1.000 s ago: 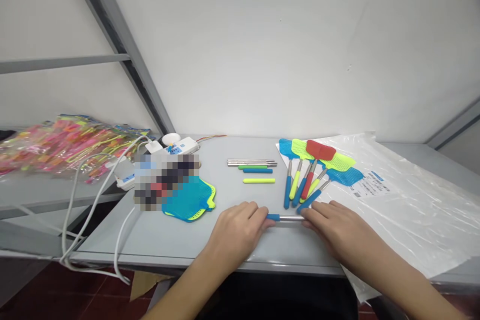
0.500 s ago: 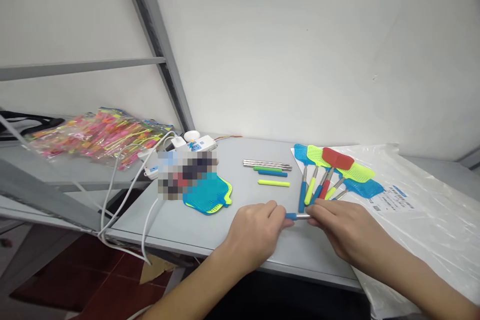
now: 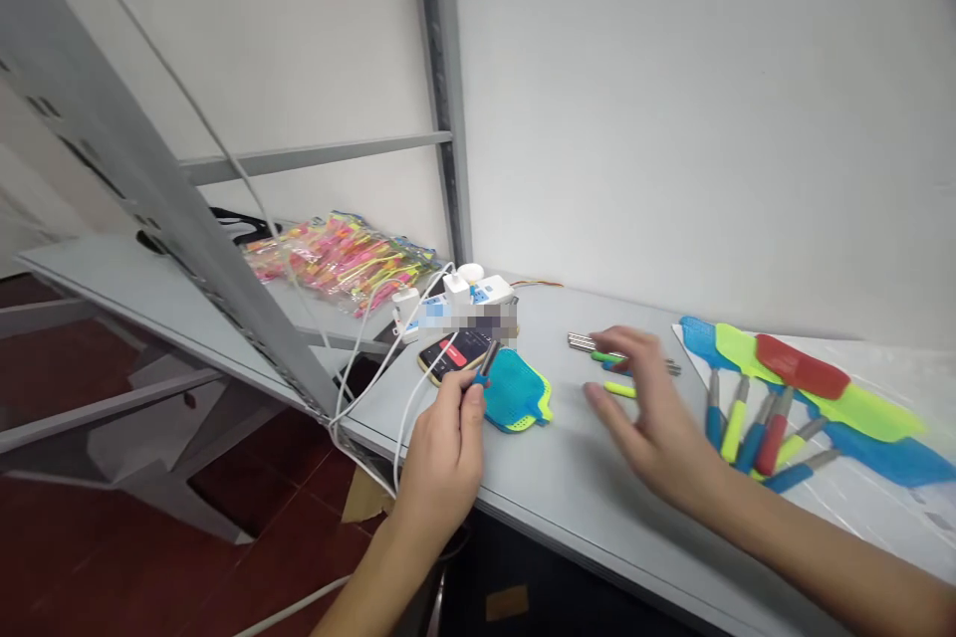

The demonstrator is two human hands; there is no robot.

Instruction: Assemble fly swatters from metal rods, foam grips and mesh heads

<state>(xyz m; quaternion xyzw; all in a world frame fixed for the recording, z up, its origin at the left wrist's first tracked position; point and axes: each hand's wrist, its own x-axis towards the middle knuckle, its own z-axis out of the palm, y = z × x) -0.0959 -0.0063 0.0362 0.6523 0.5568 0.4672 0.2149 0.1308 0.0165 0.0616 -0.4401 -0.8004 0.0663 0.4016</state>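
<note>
Jutting up from the left hand [image 3: 442, 448], the rod [image 3: 490, 358] sits just below the centre of the frame, tilted to the upper right. Its metal end shows above a short bit of blue grip [image 3: 479, 379]; the rest is hidden in the hand. The left fingers are curled tight around it, thumb pressed alongside.

Just right of the rod, blue and lime heads [image 3: 514, 394] lie stacked on the desk [image 3: 557, 483]. Behind the rod in the picture is a phone [image 3: 440, 358], partly blurred out, with a white power strip [image 3: 485, 296] above it and a white cable [image 3: 407, 408] looping down to the left.

Right of centre, the right hand [image 3: 663, 428] hangs above the desk, holding nothing, thumb and fingers spread well apart. Near its fingertips lie loose grips [image 3: 619, 390] in lime, green and blue, and a bundle of steel rods [image 3: 580, 342], partly hidden by the hand.

At the right of the frame, blue, lime and red swatters [image 3: 799, 366] fan out, overlapping, on a plastic sheet [image 3: 888, 532]. At the left, beyond the strip, colourful packets [image 3: 344, 259] lie heaped.
</note>
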